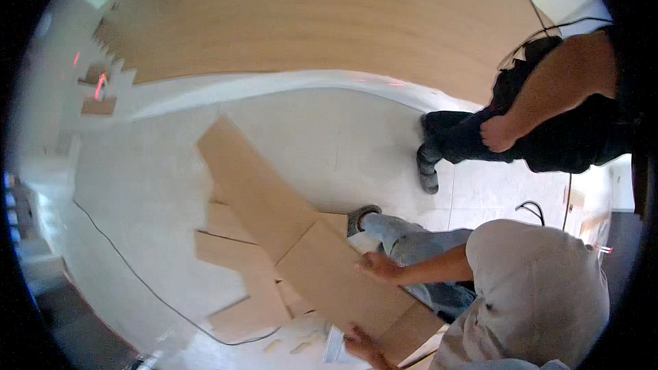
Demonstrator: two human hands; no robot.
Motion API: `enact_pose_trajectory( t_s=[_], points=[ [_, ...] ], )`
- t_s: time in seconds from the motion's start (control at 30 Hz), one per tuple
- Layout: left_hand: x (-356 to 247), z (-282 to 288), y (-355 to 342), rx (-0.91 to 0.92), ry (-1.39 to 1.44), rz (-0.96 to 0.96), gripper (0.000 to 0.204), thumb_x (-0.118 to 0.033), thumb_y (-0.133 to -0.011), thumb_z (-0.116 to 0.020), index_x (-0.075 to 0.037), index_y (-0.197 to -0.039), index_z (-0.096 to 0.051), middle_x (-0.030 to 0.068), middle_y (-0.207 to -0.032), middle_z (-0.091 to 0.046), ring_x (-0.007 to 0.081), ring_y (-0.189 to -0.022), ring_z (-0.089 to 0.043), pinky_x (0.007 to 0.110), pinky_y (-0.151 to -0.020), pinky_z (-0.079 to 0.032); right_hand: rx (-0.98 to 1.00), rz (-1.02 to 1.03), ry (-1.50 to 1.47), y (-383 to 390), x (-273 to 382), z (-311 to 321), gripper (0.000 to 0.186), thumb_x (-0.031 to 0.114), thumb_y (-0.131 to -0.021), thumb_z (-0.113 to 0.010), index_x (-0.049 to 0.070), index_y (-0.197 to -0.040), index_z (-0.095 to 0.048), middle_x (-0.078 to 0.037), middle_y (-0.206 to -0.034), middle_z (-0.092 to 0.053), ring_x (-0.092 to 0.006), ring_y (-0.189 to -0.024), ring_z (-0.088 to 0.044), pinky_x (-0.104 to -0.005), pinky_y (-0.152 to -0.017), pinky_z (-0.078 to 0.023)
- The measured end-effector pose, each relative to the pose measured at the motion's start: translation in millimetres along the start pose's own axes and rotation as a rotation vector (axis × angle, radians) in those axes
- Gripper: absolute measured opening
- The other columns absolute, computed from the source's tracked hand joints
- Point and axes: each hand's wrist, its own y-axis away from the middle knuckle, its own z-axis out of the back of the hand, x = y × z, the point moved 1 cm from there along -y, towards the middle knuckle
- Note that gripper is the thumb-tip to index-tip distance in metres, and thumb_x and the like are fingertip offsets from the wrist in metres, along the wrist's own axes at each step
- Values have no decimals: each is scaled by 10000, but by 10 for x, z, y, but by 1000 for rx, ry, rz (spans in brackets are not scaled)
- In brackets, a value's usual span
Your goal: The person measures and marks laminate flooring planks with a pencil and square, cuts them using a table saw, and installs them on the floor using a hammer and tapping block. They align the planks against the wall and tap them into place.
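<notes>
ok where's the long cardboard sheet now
In the head view, the cardboard sheet slants through lower centre, held by the light-shirted person's hands, over brown pieces on the pale floor.

Matt cardboard point(322, 264) over smooth pale floor point(308, 144)
Across the top, wood-look boards point(301, 20), smooth and faintly grained; at lower right, a soft matt grey cloth shirt point(538, 288) and faded denim jeans point(418, 238).

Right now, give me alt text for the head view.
A co-worker in a light shirt holds a long cardboard sheet above flat brown pieces on a pale floor; another person in dark clothes stands nearby.
</notes>
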Motion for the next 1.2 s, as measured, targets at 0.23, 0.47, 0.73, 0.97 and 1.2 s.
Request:
enact_pose_trajectory(
  t_s=[0.23,0.47,0.73,0.97,1.2],
  points=[
    [-1884,-185,4,493,-559,-265,612,-525,-893,-599,86,-864,-626,299,-814,-659,456,-766,-645,510,-662,-500,-345,-389,-214,338,-369,1111,689,589,-920,-461,-70,-1000,-646,-249,-959,-673,-390,-888,-651,-517,-776,-482],
    [-3621,-1281,-520,730,-892,-698,682,-592,-884,-552,82,-923,-648,288,-830,-666,432,-857,-660,519,-793,-501,-529,-696,-785,-116,-116,2160,690,586,-922,-470,-68,-1059,-642,-212,-1006,-669,-344,-880,-656,-469,-768,-498],
    [-5710,-3091,-718,713,-1158,-1122,740,-628,-870,-524,94,-941,-672,310,-953,-665,447,-910,-651,511,-841,-498,-933,-840,-1022,-1393,188,3487,662,561,-890,-543,-58,-1095,-660,-236,-1046,-664,-370,-974,-636,-450,-845,-491],
    [-7503,-4508,60,880,-1274,-1527,777,-666,-864,-496,86,-947,-677,315,-962,-659,463,-937,-639,518,-842,-493,-1101,-749,-1515,-1644,565,4987,648,515,-880,-550,-103,-1056,-636,-253,-1053,-663,-357,-943,-659,-478,-806,-516],
    [-8866,-6585,935,888,-1416,-1899,768,-668,-865,-492,70,-899,-702,305,-934,-666,448,-945,-648,497,-841,-500,-1218,-716,-1829,-1836,434,6920,714,533,-860,-586,-139,-1100,-609,-289,-1108,-643,-410,-1057,-620,-446,-928,-475]
  ],
)
